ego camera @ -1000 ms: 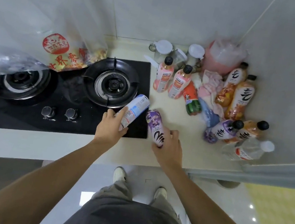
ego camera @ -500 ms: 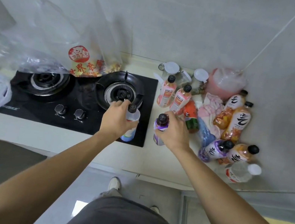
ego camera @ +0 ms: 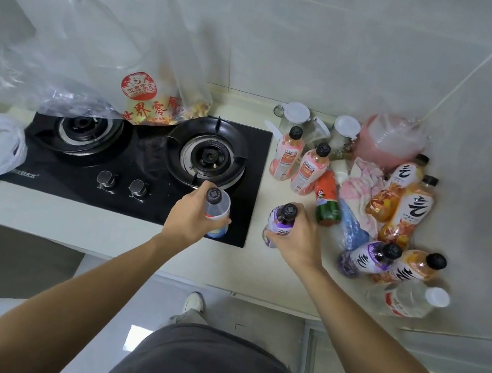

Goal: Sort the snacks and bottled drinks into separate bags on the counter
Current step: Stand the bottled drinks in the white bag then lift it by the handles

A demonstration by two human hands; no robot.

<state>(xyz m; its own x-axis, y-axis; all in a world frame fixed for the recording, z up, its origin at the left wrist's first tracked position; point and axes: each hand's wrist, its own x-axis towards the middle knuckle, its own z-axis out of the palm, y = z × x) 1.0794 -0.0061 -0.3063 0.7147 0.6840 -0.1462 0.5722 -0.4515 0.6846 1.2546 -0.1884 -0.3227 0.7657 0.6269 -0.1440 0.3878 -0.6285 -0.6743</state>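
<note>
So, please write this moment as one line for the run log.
left hand: grips clear bottle upright | right hand: grips purple bottle upright | snack bag: behind stove

Your left hand grips a clear bottle with a black cap and a blue base; your right hand holds a purple bottle, also black-capped. At centre right you see two pink bottles with orange labels. The clear bag at upper left carries a red bear seal and red characters over yellow. The stove is black.
</note>
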